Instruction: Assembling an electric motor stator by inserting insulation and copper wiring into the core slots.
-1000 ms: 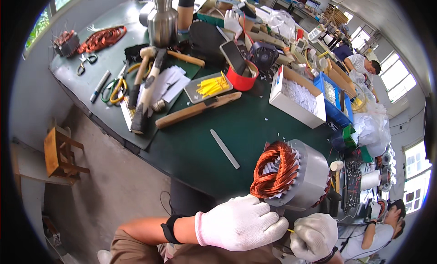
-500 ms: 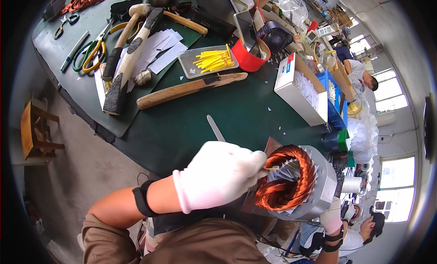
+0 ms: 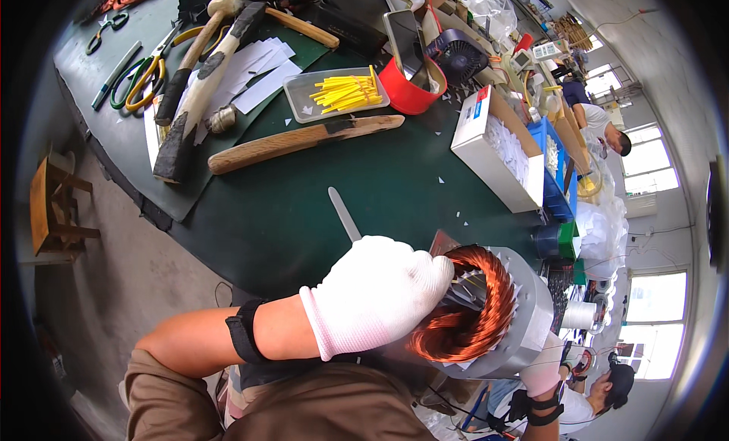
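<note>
A motor stator [image 3: 531,304], a grey metal ring with thick copper windings [image 3: 497,304] bulging from its near face, stands at the table's front edge, lower right. My left hand [image 3: 387,293], in a white glove, is closed at the left side of the winding's opening, fingertips against the copper. Whatever those fingers hold is hidden. My right hand [image 3: 541,369], gloved too, grips the stator's lower right side, its fingers mostly hidden behind the metal. A flat grey blade [image 3: 344,213] shows above my left glove, its lower end covered; I cannot tell whether it touches the hand.
Beyond my hands lie a curved wooden stick [image 3: 304,143], a clear tray [image 3: 296,99] of yellow sticks, hammers [image 3: 205,99] and scissors [image 3: 144,84]. At the right stand a white box [image 3: 497,148] of paper pieces and a blue bin [image 3: 558,175]. Another person [image 3: 600,395] sits at lower right.
My left hand has moved slightly in toward the winding's opening. The thin yellow strip that showed at its fingertips is now out of sight. The whole view has shifted a little.
</note>
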Tool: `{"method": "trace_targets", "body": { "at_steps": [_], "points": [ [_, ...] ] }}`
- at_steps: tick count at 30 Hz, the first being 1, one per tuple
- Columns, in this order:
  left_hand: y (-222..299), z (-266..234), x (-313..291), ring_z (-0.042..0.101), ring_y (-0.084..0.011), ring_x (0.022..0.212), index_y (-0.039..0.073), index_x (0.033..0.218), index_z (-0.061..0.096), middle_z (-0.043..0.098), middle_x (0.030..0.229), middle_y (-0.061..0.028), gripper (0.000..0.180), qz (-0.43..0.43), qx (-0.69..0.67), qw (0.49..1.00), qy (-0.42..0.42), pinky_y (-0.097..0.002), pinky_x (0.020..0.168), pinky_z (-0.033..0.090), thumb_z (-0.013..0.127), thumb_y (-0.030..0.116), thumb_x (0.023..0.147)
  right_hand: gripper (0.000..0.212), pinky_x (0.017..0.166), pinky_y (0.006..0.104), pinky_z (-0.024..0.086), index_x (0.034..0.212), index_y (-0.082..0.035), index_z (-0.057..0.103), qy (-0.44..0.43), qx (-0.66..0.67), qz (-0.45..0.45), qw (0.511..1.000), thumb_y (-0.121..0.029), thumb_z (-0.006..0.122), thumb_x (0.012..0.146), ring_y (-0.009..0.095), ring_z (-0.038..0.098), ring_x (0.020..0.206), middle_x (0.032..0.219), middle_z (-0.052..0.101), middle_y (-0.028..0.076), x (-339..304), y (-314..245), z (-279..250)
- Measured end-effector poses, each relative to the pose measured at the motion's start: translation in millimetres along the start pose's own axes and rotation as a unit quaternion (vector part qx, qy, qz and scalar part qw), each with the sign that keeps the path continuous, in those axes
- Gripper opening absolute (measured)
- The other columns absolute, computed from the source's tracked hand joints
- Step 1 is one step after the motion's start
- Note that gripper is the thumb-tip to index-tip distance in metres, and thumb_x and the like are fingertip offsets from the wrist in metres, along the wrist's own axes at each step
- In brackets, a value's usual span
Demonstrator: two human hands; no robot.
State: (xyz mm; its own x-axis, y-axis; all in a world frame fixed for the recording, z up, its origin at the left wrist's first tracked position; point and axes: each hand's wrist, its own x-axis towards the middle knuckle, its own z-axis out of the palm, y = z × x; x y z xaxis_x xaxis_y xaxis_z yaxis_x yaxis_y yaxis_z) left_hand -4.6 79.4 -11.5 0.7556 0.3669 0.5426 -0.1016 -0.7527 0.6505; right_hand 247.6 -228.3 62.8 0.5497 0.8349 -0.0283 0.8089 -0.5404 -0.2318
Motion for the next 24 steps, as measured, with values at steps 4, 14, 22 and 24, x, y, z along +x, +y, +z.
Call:
{"method": "trace_targets", "body": {
  "at_steps": [4, 14, 22, 24],
  "points": [
    [8.4, -3.8, 9.0, 0.067, -0.0330, 0.062, 0.004, 0.086, 0.061, 0.061, 0.067, -0.0121, 0.014, -0.006, 0.040, 0.997, -0.064, -0.0437, 0.055, 0.054, 0.068, 0.014, 0.081, 0.015, 0.066, 0.0445, 0.052, 0.095, -0.003, 0.067, -0.002, -0.101, -0.052, 0.993, -0.009, 0.067, 0.082, 0.042, 0.066, 0.073, 0.077, 0.065, 0.019, 0.5, -2.8, -6.2],
    [3.2, -21.9, 27.4, 0.068, -0.0358, 0.063, 0.007, 0.073, 0.064, 0.064, 0.064, -0.0140, 0.032, -0.091, 0.099, 0.982, -0.132, -0.0449, 0.058, 0.054, 0.077, 0.032, 0.088, 0.010, 0.061, 0.0453, 0.050, 0.082, -0.004, 0.062, 0.003, -0.129, -0.061, 0.990, -0.010, 0.069, 0.083, 0.040, 0.063, 0.068, 0.072, 0.061, 0.018, 7.6, -12.1, -15.8],
    [18.3, -1.8, 36.7, 0.069, -0.0382, 0.069, 0.006, 0.078, 0.069, 0.067, 0.070, -0.0181, 0.018, -0.086, 0.114, 0.981, -0.134, -0.0452, 0.066, 0.056, 0.070, 0.022, 0.086, 0.029, 0.054, 0.0421, 0.049, 0.072, -0.004, 0.061, 0.059, -0.032, -0.103, 0.992, -0.022, 0.081, 0.083, 0.035, 0.065, 0.059, 0.063, 0.062, 0.015, 15.9, -8.8, -11.7],
    [26.6, 3.8, 37.7, 0.070, -0.0390, 0.071, 0.008, 0.085, 0.072, 0.068, 0.072, -0.0187, 0.014, -0.099, 0.137, 0.976, -0.141, -0.0457, 0.067, 0.056, 0.069, 0.022, 0.086, 0.034, 0.053, 0.0417, 0.048, 0.069, -0.004, 0.062, 0.081, -0.030, -0.102, 0.991, -0.028, 0.083, 0.084, 0.035, 0.065, 0.058, 0.062, 0.062, 0.014, 9.2, -1.0, -16.7]
  ]
}}
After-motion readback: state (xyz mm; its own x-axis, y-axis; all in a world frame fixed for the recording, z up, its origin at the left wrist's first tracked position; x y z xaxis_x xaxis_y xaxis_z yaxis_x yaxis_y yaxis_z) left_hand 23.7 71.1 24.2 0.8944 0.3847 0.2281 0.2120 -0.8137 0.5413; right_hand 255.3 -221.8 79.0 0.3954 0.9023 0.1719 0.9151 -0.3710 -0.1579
